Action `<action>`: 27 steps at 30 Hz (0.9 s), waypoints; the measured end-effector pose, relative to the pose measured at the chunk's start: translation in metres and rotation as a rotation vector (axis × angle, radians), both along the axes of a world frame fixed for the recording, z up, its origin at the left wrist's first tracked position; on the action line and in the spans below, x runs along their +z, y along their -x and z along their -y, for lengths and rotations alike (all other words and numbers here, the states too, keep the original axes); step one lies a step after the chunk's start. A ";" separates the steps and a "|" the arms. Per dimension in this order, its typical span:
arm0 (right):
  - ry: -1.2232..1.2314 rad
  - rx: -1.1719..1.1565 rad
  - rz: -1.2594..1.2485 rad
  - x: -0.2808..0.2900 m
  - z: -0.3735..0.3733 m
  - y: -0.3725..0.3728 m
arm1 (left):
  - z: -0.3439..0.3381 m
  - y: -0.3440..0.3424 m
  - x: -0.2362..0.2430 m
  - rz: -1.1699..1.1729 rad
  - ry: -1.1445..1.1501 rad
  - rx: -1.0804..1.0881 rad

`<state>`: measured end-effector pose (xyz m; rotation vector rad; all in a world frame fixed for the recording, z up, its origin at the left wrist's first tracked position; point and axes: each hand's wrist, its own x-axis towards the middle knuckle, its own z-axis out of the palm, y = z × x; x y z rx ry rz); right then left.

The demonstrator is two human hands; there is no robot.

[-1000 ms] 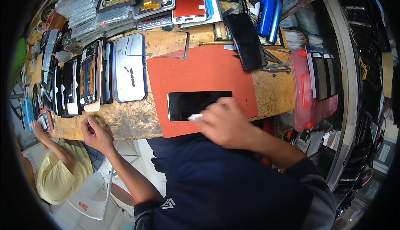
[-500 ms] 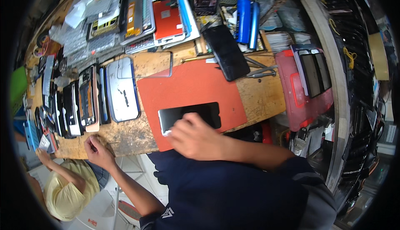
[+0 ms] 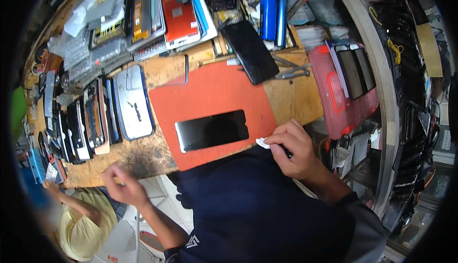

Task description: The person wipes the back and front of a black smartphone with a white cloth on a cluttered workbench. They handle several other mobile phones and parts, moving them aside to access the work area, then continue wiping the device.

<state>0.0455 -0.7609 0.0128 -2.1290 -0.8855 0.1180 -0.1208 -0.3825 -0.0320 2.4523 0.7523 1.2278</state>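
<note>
A black phone screen [image 3: 212, 131] with a pale strip at its left end lies face up on the orange mat [image 3: 210, 91]. Just right of the screen, by the mat's lower right corner, my right hand [image 3: 293, 151] pinches a small folded white wipe [image 3: 262, 143]; whether it is cloth or paper I cannot tell. The wipe is apart from the screen. Off to the left, at the bench's front edge, my left hand [image 3: 125, 186] is loosely curled, slightly blurred, with nothing seen in it.
A black phone [image 3: 250, 52] overlaps the mat's far edge, near tweezers [image 3: 293, 72]. Left stand a row of phone parts [image 3: 95, 115] and a silver phone frame [image 3: 133, 103]. Screens and bubble wrap [image 3: 71, 48] pile up behind. A red case [image 3: 336, 105] sits right. Another person [image 3: 88, 222] is at lower left.
My right hand has left the screen's surface and moved right with the wipe, uncovering the screen. My left hand has shifted slightly right and down. The whole view has shifted a little.
</note>
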 end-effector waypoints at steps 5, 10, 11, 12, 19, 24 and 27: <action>-0.661 0.057 -1.329 -0.014 -0.021 0.029 | 0.114 -0.033 0.029 -0.199 0.460 -1.045; -0.502 0.114 -1.301 -0.022 -0.041 0.040 | 0.137 -0.050 0.024 -0.230 0.495 -1.122; -0.438 0.086 -1.264 -0.019 -0.042 0.041 | 0.136 -0.050 0.023 -0.213 0.480 -1.103; -0.381 0.127 -1.064 -0.016 -0.042 0.040 | 0.136 -0.049 0.022 -0.241 0.410 -1.060; -0.257 0.103 -0.099 -0.019 -0.084 0.033 | 0.109 -0.026 0.022 -0.361 0.202 -0.818; -0.153 0.106 0.312 -0.039 -0.146 0.022 | 0.045 -0.019 0.010 0.127 0.595 -0.367; -0.046 0.033 0.430 -0.049 -0.148 0.013 | 0.015 -0.021 -0.006 0.137 0.472 -0.242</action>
